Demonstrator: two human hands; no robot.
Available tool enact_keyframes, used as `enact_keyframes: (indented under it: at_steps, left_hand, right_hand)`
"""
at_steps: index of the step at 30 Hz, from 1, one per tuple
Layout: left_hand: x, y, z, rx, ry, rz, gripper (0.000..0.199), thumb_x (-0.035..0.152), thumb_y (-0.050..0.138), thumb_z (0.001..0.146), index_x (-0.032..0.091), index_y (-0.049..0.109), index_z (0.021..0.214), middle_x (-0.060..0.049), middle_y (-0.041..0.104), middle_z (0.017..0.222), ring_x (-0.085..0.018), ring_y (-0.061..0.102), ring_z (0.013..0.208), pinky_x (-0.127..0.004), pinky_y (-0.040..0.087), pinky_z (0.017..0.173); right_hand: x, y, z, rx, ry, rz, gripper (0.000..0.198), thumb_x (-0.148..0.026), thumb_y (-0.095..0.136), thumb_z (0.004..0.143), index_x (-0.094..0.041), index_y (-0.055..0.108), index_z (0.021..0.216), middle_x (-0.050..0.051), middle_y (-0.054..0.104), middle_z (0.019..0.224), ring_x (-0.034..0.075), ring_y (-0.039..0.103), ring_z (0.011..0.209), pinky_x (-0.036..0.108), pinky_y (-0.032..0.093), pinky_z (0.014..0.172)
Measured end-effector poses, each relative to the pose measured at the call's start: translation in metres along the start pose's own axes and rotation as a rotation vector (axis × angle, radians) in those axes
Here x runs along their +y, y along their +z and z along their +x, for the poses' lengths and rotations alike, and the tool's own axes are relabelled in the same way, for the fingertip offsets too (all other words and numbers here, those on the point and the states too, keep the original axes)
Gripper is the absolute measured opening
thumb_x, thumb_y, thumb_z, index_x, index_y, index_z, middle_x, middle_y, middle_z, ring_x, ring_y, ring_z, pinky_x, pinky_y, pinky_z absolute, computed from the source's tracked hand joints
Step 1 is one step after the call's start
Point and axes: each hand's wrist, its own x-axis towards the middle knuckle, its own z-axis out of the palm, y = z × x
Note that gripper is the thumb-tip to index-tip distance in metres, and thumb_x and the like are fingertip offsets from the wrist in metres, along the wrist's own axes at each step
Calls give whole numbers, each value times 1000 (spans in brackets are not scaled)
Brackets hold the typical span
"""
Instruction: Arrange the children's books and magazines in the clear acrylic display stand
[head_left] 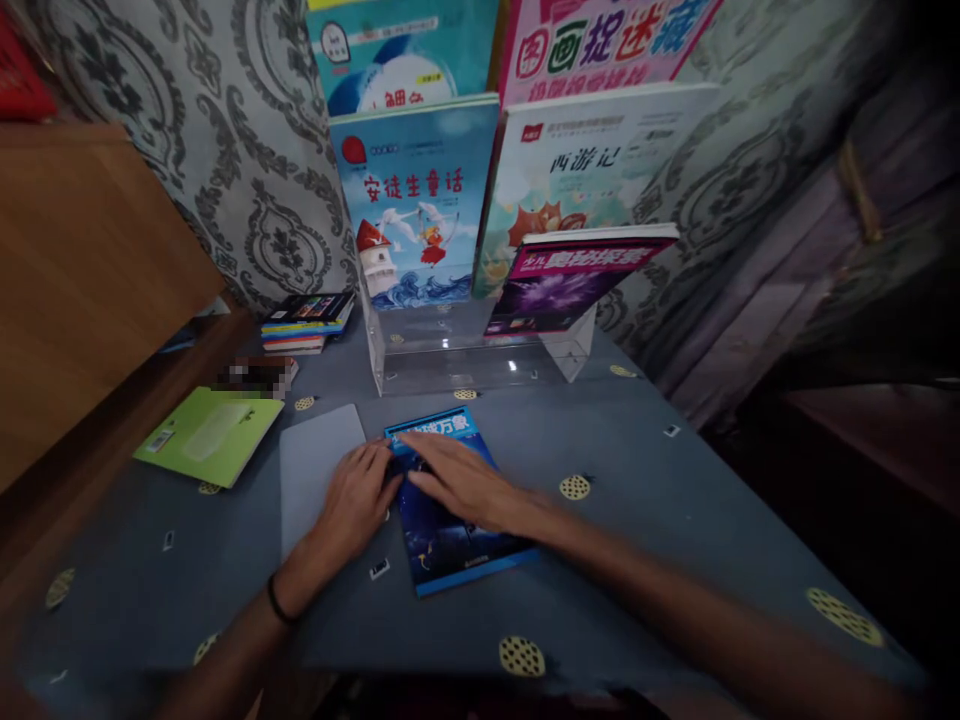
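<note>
A dark blue book (pixel 450 545) with a bright blue border lies flat on the table, slightly turned. My right hand (pixel 465 482) rests on its cover with fingers stretched toward the upper left corner, hiding part of the title. At the book's left edge is my left hand (pixel 360 495), fingers extended and thumb apart, with a dark band around the wrist. Partly beneath that hand lies a pale grey flat cover or board (pixel 319 455). Neither hand is wrapped around anything.
Behind the blue book, a clear acrylic stand (pixel 465 370) holds several upright books, including a purple magazine-like book (pixel 570 285). A green book (pixel 210 435) and a small book stack (pixel 307 322) lie left, near a wooden cabinet (pixel 90 290). The tablecloth (pixel 637 590) has a pineapple pattern.
</note>
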Motion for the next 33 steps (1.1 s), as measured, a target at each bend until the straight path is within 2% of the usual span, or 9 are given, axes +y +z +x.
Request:
enact_keyframes:
  at_steps: [3, 7, 11, 16, 19, 21, 26, 30, 33]
  left_hand:
    - [-6, 1, -3, -3, 19, -22, 32, 18, 48, 93, 18, 51, 125, -13, 66, 125, -27, 60, 119, -48, 50, 102]
    - [-10, -1, -4, -20, 32, -25, 34, 22, 52, 94, 19, 52, 128, -13, 65, 131, -29, 56, 128, -50, 50, 103]
    - [-11, 1, -4, -5, 28, -11, 28, 29, 53, 95, 20, 57, 122, -13, 68, 127, -30, 57, 127, -51, 51, 102]
    - [-8, 0, -4, -2, 11, -4, 30, 34, 52, 97, 19, 57, 123, -13, 68, 127, -30, 57, 127, -51, 50, 103]
    - [-6, -6, -4, -34, 8, -1, 29, 34, 50, 98, 19, 57, 122, -13, 67, 127, -29, 55, 130, -51, 49, 103]
    - [-3, -10, 1, -52, 20, 21, 27, 34, 50, 98, 19, 59, 119, -13, 67, 124, -30, 54, 129, -51, 47, 104]
    - [11, -4, 35, -156, 152, 98, 36, 35, 51, 98, 17, 57, 128, -15, 61, 128, -32, 49, 129, -52, 42, 108]
    - [27, 18, 70, -225, 228, 93, 45, 40, 47, 100, 18, 49, 139, -16, 53, 137, -32, 46, 129, -53, 41, 108]
    - [46, 29, 77, -249, 265, 66, 48, 43, 47, 99, 18, 51, 139, -17, 51, 136, -33, 44, 131, -57, 38, 110]
  right_hand:
    - [-7, 17, 24, -111, -57, 44, 67, -56, 35, 101, -13, 35, 152, 18, 44, 154, 26, 38, 145, 49, 30, 120]
    - [3, 24, 38, -131, -56, 30, 74, -62, 33, 100, -12, 31, 154, 18, 45, 153, 26, 38, 145, 49, 25, 122]
    - [22, 22, 30, -84, -2, -88, 75, -63, 35, 99, -11, 33, 153, 20, 39, 157, 27, 32, 148, 50, 25, 123]
    - [55, 10, 10, 10, 93, -132, 67, -58, 32, 101, -16, 35, 154, 17, 40, 157, 28, 33, 148, 55, 25, 122]
    - [73, -5, 0, 39, 134, -5, 58, -53, 30, 103, -21, 41, 151, 11, 46, 154, 26, 38, 145, 54, 24, 122]
    - [81, -15, -4, 60, 163, 145, 55, -52, 30, 104, -24, 45, 148, 8, 50, 152, 25, 43, 143, 54, 28, 121]
    - [88, -31, -4, 107, 205, 489, 54, -51, 32, 104, -21, 47, 146, 9, 58, 144, 22, 53, 134, 49, 36, 117]
    - [90, -31, -3, 108, 202, 546, 54, -51, 32, 104, -20, 46, 146, 10, 57, 145, 22, 51, 135, 47, 36, 117]
    - [92, -30, -3, 93, 198, 509, 53, -50, 32, 104, -21, 46, 146, 9, 55, 147, 22, 49, 137, 48, 35, 117]
